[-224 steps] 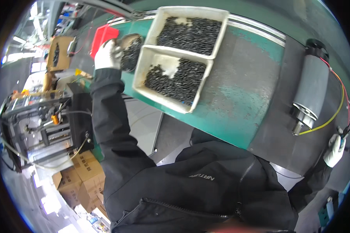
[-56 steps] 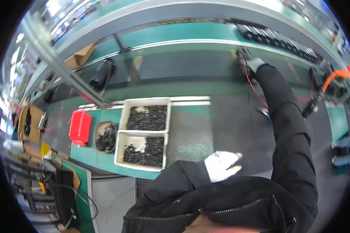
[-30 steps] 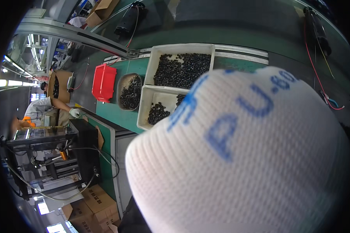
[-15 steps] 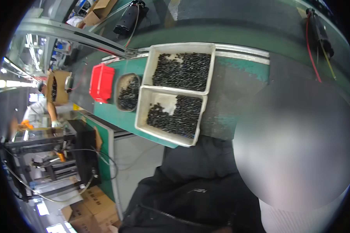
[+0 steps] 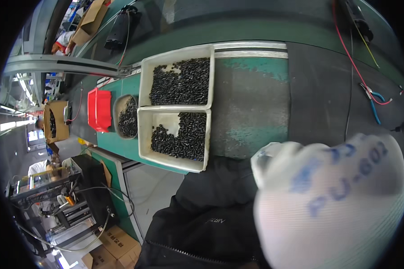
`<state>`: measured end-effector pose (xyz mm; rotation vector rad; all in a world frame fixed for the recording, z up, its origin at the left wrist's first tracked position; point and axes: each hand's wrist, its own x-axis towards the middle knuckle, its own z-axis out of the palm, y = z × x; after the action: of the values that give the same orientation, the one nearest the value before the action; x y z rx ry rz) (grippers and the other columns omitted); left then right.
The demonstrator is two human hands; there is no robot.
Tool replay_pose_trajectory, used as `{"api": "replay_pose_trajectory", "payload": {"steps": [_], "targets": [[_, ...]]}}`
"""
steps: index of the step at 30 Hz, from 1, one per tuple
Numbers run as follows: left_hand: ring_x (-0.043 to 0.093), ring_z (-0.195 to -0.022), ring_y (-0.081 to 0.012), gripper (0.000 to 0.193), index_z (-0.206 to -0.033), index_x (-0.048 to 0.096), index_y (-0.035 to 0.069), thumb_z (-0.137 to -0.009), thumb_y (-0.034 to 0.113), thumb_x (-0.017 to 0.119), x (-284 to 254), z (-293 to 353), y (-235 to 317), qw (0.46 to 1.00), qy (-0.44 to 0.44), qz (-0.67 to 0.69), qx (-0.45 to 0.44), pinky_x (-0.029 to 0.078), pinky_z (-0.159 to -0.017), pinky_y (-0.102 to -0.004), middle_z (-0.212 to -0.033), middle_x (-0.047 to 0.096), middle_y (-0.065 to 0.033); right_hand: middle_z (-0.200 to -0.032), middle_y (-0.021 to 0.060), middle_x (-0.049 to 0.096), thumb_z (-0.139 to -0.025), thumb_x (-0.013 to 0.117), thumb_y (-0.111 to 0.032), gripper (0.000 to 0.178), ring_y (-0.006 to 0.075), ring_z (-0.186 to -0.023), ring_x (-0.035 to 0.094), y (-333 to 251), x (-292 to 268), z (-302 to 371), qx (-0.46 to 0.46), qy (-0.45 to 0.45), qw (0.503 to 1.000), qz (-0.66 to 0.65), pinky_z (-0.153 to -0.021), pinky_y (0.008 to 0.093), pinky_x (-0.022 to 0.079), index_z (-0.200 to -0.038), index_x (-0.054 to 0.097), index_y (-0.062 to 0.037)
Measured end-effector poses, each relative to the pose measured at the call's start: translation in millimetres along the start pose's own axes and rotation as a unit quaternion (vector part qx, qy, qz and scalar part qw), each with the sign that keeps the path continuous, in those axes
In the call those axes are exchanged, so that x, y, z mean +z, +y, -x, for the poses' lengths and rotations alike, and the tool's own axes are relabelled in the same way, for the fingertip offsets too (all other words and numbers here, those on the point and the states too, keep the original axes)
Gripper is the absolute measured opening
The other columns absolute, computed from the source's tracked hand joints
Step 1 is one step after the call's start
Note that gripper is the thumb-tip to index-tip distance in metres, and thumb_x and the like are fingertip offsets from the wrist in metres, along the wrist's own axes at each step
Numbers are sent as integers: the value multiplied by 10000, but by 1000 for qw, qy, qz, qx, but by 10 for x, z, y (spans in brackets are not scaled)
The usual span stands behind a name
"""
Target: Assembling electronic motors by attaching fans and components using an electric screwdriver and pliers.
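My right hand (image 5: 332, 201), in a white knit glove with blue print on its back, looms large and close at the right. Its fingers curl away out of sight, so anything inside them is hidden. Nearest to it, toward the left, is a white tray (image 5: 144, 154) holding many small black parts (image 5: 186, 139). A second white tray (image 5: 145, 74) with the same kind of parts adjoins it on the far side. Left of the trays stands a small oval dish (image 5: 118, 110), also with black parts in it. My left hand is outside the view.
A red bin (image 5: 98, 110) stands left of the dish on the green worktop (image 5: 121, 150). Blue-handled pliers (image 5: 373, 105) and a red wire (image 5: 345, 54) lie at the far right. At the left are a machine (image 5: 63, 201), cardboard boxes (image 5: 116, 244) and a co-worker (image 5: 40, 167).
The whole view has shifted, so the trays, dish and red bin appear farther left. The pliers have come into sight. My right hand, a blurred shape before, now shows as a gloved hand.
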<state>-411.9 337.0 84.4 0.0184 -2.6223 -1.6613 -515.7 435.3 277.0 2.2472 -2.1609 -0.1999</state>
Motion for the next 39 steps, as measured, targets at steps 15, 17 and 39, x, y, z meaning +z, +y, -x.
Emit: {"api": "replay_pose_trajectory", "payload": {"steps": [15,17,39], "targets": [[617,-756,-287,317,-1101,598,-25,-827,116,673,-744,1002,365,970,20,223,97,499,-679,-378,-850,615,-137,-688,10,586,-978,468,-269,291,56,-553,508,959,1505,-1056,279,91,755,-586,-480,204,361,-981,623,-23],[635,-832,-350,201,-1034,623,-45,-883,88,613,-1415,1601,462,955,-14,241,174,527,-732,-389,-946,635,-216,-686,13,591,-990,452,-276,313,45,-525,499,1035,1480,-1020,303,123,697,-638,-460,178,340,-974,627,-17],[321,-1339,-373,544,-1363,387,-5,-839,94,499,-2704,3339,-1211,579,516,-434,-459,245,-1112,-462,-1416,378,-220,-842,-22,548,-971,463,-452,369,120,-717,546,-1165,672,-5904,48,16,640,-767,-644,286,463,-987,573,-100]]}}
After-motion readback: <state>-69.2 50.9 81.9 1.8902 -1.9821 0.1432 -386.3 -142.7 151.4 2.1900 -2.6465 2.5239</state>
